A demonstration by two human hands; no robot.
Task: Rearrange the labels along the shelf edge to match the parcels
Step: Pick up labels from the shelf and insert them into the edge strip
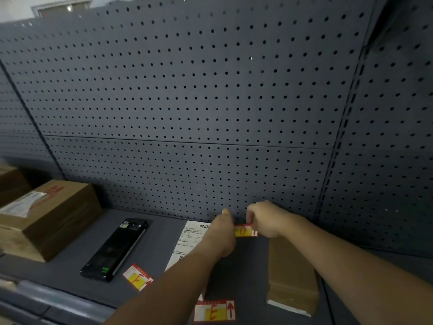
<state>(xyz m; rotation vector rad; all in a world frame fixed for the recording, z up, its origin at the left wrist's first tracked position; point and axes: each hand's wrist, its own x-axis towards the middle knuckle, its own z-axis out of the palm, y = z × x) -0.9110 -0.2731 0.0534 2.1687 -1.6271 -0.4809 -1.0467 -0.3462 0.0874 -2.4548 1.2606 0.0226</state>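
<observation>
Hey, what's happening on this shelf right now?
A person pinches a small red-and-yellow label marked D between the left hand and right hand, above a dark parcel with a white shipping slip. A second label lies on the grey shelf beside a black handheld device, and a third label lies nearest the camera. A cardboard box sits left, a brown box right.

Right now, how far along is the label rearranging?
Done: nothing is plainly settled; I cannot tell whether any label matches its parcel. In hand: the left hand and right hand both pinch the D label over the shelf. Left: the skewed label beside the black box and the front label lie loose, apparently unplaced.
</observation>
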